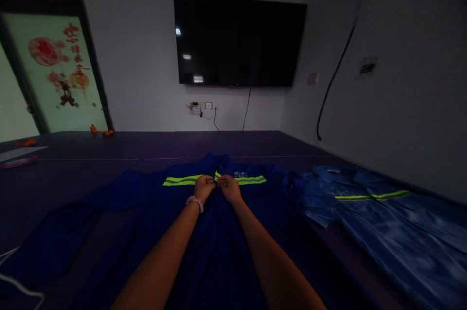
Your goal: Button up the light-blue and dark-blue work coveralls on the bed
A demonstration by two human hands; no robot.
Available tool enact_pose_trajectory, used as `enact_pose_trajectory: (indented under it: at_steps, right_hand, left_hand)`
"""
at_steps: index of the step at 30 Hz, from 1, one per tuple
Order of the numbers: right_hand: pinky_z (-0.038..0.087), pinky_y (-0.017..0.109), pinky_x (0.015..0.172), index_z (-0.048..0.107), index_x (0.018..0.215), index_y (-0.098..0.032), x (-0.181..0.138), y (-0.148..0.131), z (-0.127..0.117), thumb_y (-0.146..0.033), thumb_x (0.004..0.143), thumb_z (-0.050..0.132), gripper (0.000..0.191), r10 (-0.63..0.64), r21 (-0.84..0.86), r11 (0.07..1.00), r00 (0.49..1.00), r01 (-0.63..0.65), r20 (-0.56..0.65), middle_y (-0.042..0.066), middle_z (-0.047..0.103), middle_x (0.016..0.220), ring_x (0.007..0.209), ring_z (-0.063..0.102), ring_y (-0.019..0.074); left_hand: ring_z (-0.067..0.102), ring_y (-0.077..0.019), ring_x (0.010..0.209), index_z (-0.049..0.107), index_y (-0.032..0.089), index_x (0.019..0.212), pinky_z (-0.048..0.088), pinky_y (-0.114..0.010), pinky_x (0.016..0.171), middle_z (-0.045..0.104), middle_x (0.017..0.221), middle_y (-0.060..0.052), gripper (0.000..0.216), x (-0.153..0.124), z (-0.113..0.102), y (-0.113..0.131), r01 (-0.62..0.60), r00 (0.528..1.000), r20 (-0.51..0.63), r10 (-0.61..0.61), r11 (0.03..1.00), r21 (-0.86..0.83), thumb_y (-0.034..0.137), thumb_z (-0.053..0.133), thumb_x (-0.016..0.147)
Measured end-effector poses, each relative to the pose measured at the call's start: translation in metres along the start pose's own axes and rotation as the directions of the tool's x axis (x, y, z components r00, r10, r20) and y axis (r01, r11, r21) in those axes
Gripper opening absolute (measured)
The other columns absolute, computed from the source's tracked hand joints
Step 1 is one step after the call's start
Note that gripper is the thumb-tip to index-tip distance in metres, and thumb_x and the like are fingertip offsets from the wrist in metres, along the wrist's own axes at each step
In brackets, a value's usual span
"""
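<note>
A dark blue work jacket (146,217) with a yellow-green and silver reflective band across the chest lies spread out before me, its collar at the far end. My left hand (204,187), a pale scrunchie on its wrist, is closed in a pinch at the front opening, level with the band. Close beside it, my right hand (228,187) also pinches the front edge, where a piece of the band is lifted. White lettering shows on the chest just beyond my right hand. Whatever fastener may lie between my fingertips is too small to make out.
A lighter blue garment (394,232) with a reflective band lies at the right. White cable (24,288) runs at the lower left. Orange objects (105,133) sit near the glass door (54,71). A television (241,42) hangs on the wall; a black cord (339,62) dangles at right.
</note>
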State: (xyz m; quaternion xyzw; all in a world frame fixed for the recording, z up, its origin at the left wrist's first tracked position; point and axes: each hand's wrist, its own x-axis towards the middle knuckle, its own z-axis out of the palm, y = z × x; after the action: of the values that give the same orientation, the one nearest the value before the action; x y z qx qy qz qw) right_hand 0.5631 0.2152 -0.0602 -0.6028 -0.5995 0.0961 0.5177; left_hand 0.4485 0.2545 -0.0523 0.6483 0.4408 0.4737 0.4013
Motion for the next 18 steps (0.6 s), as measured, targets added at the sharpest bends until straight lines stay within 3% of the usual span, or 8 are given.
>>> enact_pose_trajectory:
  at_steps: [8,18]
  right_hand:
    - [0.048,0.025,0.067,0.067,0.078,-0.016,-0.002,-0.003,-0.003,-0.008,0.069,0.049,0.021,-0.013,-0.012,1.000,1.000,0.012,-0.018,0.004,0.069,0.078,0.072,0.064,0.0162]
    - [0.047,0.023,0.069,0.069,0.081,-0.016,0.001,-0.011,-0.018,-0.010,0.073,0.050,0.021,0.022,-0.142,0.990,1.000,-0.023,-0.009,0.005,0.070,0.082,0.076,0.064,0.0157]
  left_hand:
    - [0.049,-0.0069,0.046,0.062,0.012,0.085,0.036,-0.017,0.046,0.055,0.054,0.005,0.028,0.000,-0.003,0.000,0.035,0.998,0.060,-0.030,0.995,-0.093,0.002,0.055,0.060]
    - [0.051,-0.0080,0.049,0.061,0.013,0.077,0.036,-0.018,0.048,0.057,0.056,0.004,0.023,0.003,-0.004,-0.009,0.005,0.997,0.072,-0.002,0.999,-0.044,0.002,0.056,0.058]
